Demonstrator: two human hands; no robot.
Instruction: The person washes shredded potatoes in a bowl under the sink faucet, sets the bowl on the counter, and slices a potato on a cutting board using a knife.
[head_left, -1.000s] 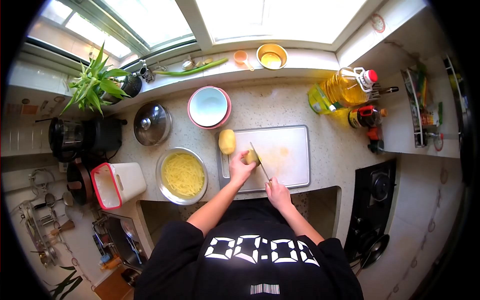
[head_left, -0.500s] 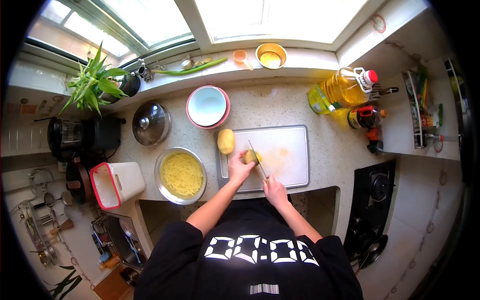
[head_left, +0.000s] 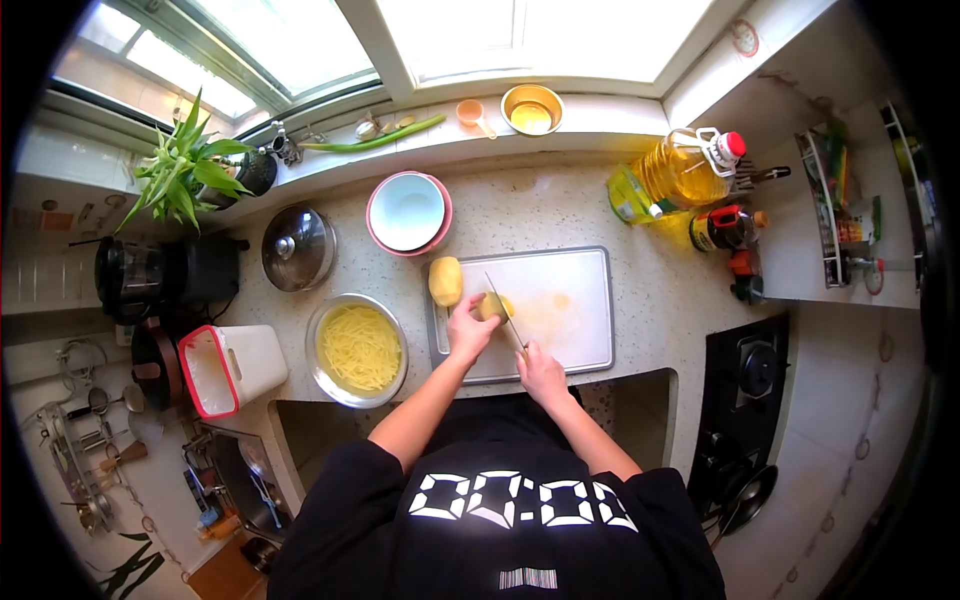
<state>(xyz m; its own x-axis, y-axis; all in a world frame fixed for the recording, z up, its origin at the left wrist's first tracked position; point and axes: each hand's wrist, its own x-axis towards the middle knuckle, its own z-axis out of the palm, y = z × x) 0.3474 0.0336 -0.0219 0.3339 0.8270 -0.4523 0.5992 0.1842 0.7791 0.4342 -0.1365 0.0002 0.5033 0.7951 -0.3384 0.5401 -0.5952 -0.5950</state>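
Through the head view I had a potato piece [head_left: 490, 309] over the left half of the cutting board [head_left: 570, 335], up and slightly right of the left hand [head_left: 468, 332], whose fingers pinched it. From the right hand [head_left: 543, 374], it lay forward and to the left. That hand was closed around the handle of the knife [head_left: 517, 335], whose blade slanted away from the body and leftward, crossing at the piece's right side. The left hand was the nearer to the piece; the right met it only through the blade. I couldn't make out the piece's long axis behind fingers and steel. A whole peeled potato [head_left: 445, 282] rested at the board's left edge, its long axis pointing roughly away from me, just beyond the left hand. Farther left on the table [head_left: 520, 205], a metal bowl [head_left: 399, 384] held pale yellow shreds [head_left: 358, 345].
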